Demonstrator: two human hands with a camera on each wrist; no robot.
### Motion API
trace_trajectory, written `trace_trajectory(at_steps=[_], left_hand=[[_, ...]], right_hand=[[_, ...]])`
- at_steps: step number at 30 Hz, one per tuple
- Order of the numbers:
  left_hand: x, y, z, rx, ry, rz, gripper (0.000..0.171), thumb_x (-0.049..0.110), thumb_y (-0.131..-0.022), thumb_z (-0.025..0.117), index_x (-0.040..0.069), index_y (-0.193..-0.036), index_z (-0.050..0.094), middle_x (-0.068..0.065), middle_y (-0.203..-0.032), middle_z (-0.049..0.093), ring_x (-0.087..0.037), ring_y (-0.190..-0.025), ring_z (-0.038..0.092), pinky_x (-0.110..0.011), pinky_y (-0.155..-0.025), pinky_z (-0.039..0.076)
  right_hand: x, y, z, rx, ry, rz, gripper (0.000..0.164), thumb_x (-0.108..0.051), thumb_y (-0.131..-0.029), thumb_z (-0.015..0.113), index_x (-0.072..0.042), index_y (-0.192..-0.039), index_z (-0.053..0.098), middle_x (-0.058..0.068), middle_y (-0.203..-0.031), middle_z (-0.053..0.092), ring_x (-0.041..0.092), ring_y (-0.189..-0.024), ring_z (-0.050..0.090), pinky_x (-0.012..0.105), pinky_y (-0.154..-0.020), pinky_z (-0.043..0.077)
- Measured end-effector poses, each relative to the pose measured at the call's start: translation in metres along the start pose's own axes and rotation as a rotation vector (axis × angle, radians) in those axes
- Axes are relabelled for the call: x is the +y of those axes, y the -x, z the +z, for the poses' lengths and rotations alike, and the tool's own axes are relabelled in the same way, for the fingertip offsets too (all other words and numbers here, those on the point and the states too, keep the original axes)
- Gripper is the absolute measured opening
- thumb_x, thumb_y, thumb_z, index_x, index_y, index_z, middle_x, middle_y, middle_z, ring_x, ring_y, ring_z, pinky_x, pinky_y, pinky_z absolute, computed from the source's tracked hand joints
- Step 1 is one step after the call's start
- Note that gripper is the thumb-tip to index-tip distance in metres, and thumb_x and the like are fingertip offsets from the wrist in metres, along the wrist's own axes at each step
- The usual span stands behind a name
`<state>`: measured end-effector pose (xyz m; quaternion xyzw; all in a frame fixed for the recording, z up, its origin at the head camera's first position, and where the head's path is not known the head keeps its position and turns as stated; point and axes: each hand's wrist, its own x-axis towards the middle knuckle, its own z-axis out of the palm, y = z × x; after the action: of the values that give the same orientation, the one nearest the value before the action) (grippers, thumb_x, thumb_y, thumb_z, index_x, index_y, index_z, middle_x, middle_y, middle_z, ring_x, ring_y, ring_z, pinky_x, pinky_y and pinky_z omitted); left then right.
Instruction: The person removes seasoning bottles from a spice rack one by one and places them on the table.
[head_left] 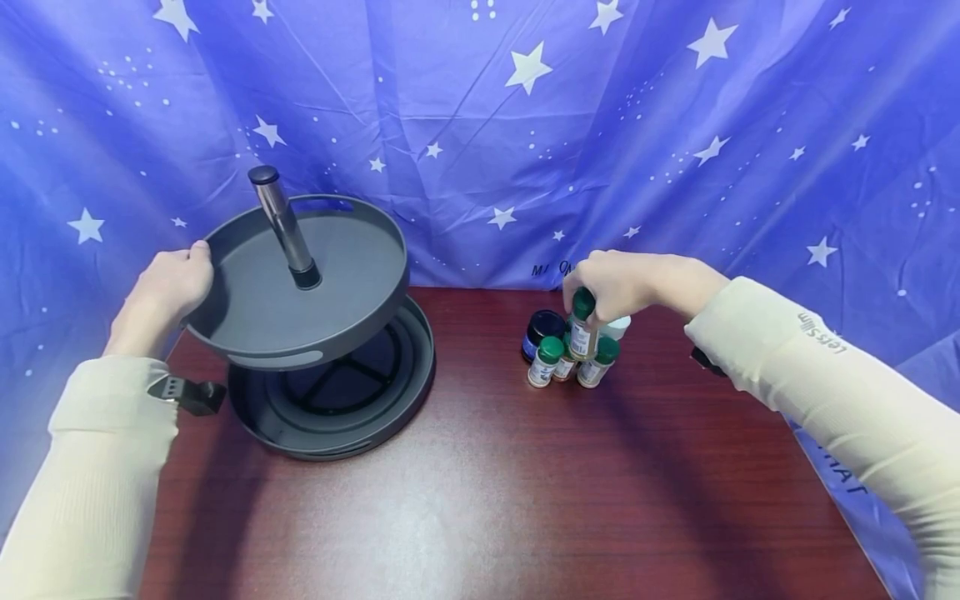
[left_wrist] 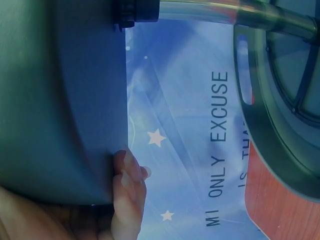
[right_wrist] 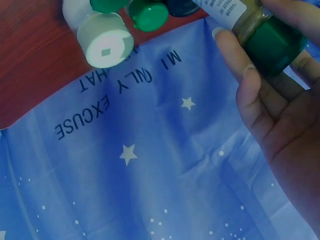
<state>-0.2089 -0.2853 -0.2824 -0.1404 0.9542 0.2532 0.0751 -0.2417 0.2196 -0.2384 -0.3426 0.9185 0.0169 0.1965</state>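
My left hand (head_left: 168,287) grips the left rim of a dark grey two-tier turntable's upper tray (head_left: 352,250). A metal post (head_left: 283,223) with a black cap rises from this tray. In the left wrist view my fingers (left_wrist: 130,195) curl under the rim, and a post section (left_wrist: 200,11) runs between the tiers. The lower tray (head_left: 390,417) rests on the table. Over on the right, my right hand (head_left: 618,283) holds a green-capped spice jar (head_left: 582,335) by its cap, above a cluster of jars. Its printed label (right_wrist: 227,11) shows in the right wrist view.
Two green-capped spice jars (head_left: 542,371) stand at the cluster's front, with another partly hidden between them. A dark-lidded jar (head_left: 546,323) is behind left, and a white-capped bottle (right_wrist: 107,42) behind right. The starry blue cloth (head_left: 465,125) hangs behind the red-brown table (head_left: 487,483).
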Motion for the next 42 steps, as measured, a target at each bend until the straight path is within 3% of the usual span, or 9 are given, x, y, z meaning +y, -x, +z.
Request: trace_trajectory(at_steps=[5,14,26,32,42], left_hand=[[0.0,0.001,0.0,-0.002,0.0,0.0,0.081,0.053,-0.097,-0.006,-0.002,-0.153,0.013,-0.038,-0.154,0.016,-0.063,-0.135,0.022,-0.076,-0.101,0.028],[0.001,0.002,0.0,0.001,0.006,0.011,0.081,0.052,-0.098,-0.006,-0.003,-0.153,0.014,-0.038,-0.154,0.014,-0.063,-0.136,0.02,-0.076,-0.102,0.026],[0.002,0.002,0.0,0.004,-0.002,0.019,0.08,0.051,-0.098,-0.006,-0.004,-0.152,0.015,-0.038,-0.153,0.015,-0.063,-0.135,0.021,-0.075,-0.102,0.027],[0.002,0.002,0.0,0.004,-0.003,0.009,0.081,0.052,-0.097,-0.006,-0.004,-0.153,0.015,-0.038,-0.154,0.015,-0.064,-0.135,0.021,-0.076,-0.102,0.027],[0.001,0.002,0.001,0.003,0.001,0.01,0.081,0.052,-0.097,-0.006,-0.004,-0.152,0.015,-0.037,-0.154,0.014,-0.064,-0.135,0.02,-0.076,-0.102,0.027]], right_hand=[[0.0,-0.003,0.009,-0.036,0.02,0.011,0.025,-0.01,-0.071,0.08,-0.012,-0.094,0.07,0.003,-0.084,0.07,0.015,-0.074,0.061,0.03,-0.064,0.051],[-0.002,-0.009,0.025,-0.094,0.074,0.043,0.028,-0.017,-0.075,0.082,-0.011,-0.099,0.07,0.003,-0.086,0.069,0.016,-0.072,0.06,0.029,-0.061,0.05],[-0.001,-0.009,0.038,-0.164,0.051,0.027,0.026,-0.01,-0.074,0.083,-0.011,-0.095,0.068,0.0,-0.082,0.066,0.013,-0.071,0.057,0.025,-0.06,0.048],[0.001,-0.011,0.047,-0.141,0.075,0.009,0.026,-0.003,-0.069,0.078,-0.01,-0.092,0.066,0.0,-0.079,0.066,0.012,-0.068,0.057,0.024,-0.058,0.048],[0.001,-0.014,0.066,-0.107,0.139,0.065,0.03,-0.01,-0.069,0.08,-0.01,-0.093,0.064,0.002,-0.084,0.063,0.016,-0.07,0.057,0.03,-0.06,0.048]])
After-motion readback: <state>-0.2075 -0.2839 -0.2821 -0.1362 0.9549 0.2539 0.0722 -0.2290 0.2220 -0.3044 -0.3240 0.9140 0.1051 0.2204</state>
